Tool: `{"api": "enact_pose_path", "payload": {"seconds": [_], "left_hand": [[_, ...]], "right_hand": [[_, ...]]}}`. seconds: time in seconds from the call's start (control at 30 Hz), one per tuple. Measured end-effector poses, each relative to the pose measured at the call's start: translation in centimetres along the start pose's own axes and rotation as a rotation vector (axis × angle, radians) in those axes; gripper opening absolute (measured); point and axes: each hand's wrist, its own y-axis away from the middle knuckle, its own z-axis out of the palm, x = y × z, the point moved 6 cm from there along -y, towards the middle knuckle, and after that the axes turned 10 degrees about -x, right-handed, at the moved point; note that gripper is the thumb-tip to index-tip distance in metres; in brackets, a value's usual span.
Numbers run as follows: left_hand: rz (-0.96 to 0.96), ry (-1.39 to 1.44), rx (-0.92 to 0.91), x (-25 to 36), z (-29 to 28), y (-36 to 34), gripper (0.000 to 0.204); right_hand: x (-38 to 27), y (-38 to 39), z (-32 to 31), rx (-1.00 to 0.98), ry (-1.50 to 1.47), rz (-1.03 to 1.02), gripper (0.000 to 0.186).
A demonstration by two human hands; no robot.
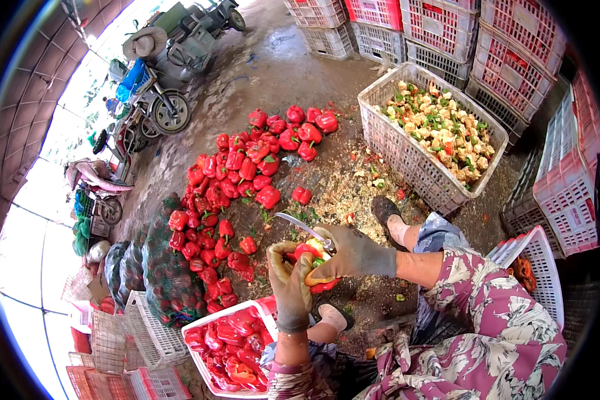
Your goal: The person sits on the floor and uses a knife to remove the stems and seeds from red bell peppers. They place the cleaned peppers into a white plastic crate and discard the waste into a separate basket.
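In the head view my left hand point(291, 290), in a dirty work glove, grips a red pepper point(305, 251) with some green and pale core showing. My right hand point(353, 252), gloved too, holds a curved metal blade point(297, 223) against that pepper; its handle is mostly hidden by my fingers. Below my left hand sits a white crate point(192, 337) of red cut peppers point(233, 350). Beyond my hands, whole red peppers point(247, 170) lie heaped on the dirty floor point(280, 73), with seeds and scraps around them.
A crate point(397, 160) of cores stands ahead-right, before stacked crates point(517, 73). Another white crate point(540, 280) is beside me at right. Filled mesh sacks point(160, 280) and plastic baskets point(153, 327) line the left; motorbikes point(167, 110) and a three-wheeler point(203, 40) stand farther back.
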Motion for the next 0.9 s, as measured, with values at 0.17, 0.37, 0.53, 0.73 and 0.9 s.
{"api": "enact_pose_path", "payload": {"seconds": [0.17,0.37,0.53,0.73,0.9], "left_hand": [[0.039,-0.085,0.032,0.3,-0.1,0.0,0.021],[0.195,-0.245,-0.044,0.1,0.2,-0.4,0.019],[0.179,-0.155,0.016,0.8,-1.5,0.0,0.015],[0.101,-0.099,-0.022,0.4,-0.4,-0.7,0.028],[0.091,-0.155,-0.023,0.1,0.4,-0.2,0.048]], "right_hand": [[-2.4,0.3,-0.8,0.025,0.046,-0.060,0.066],[-1.7,1.0,-3.2,0.084,-0.184,0.087,0.040],[-0.3,-0.3,-4.4,0.176,-0.281,0.043,0.030],[-3.3,1.4,-1.2,-0.306,-0.417,0.225,0.049],[0.4,0.5,0.2,-0.370,-0.414,0.164,0.037]]}}
